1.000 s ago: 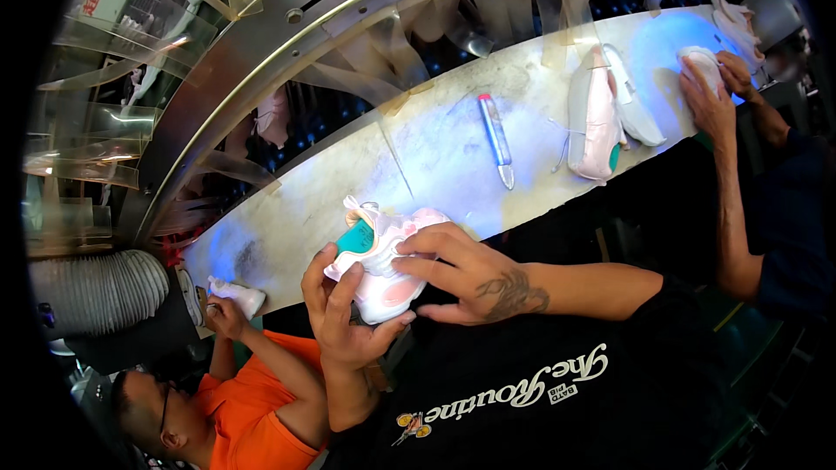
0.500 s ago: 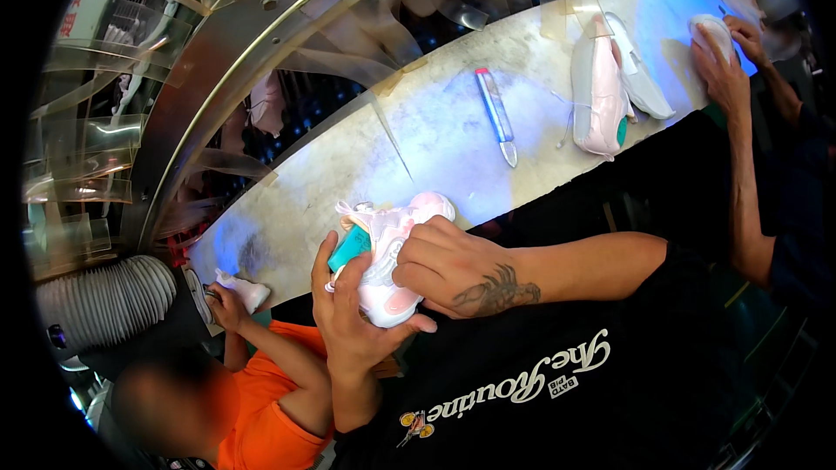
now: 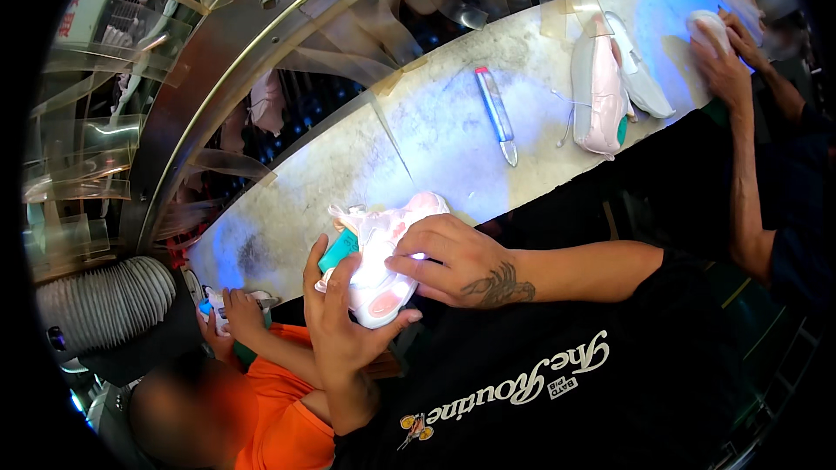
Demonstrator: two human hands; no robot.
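Note:
A white and pink sneaker (image 3: 385, 305) is held up over the table's near edge, a teal last (image 3: 340, 249) showing in its opening. My left hand (image 3: 344, 309) grips it around the heel end, fingers on one side and thumb underneath. Against the shoe's side press the bent, bunched fingertips of my right hand (image 3: 448, 261); whether something small sits between them is hidden. A very bright patch of light washes out the shoe's side beside those fingertips. Beyond the shoe, a slim pen-shaped tool (image 3: 495, 117) with a red end and pointed tip lies on the table.
The pale table (image 3: 322, 183) curves along a metal frame (image 3: 213, 104) hung with clear plastic strips. A pink shoe (image 3: 596, 96) and a grey-soled one (image 3: 640, 70) lie at right. Co-workers' hands (image 3: 244, 313) (image 3: 727, 65) handle shoes at both ends. A ribbed hose (image 3: 109, 305) stands at left.
The sneaker has shifted slightly left, and a bright glare now covers its side. My right fingers have spread a little and moved on it. At left, the co-worker's hands have turned their shoe.

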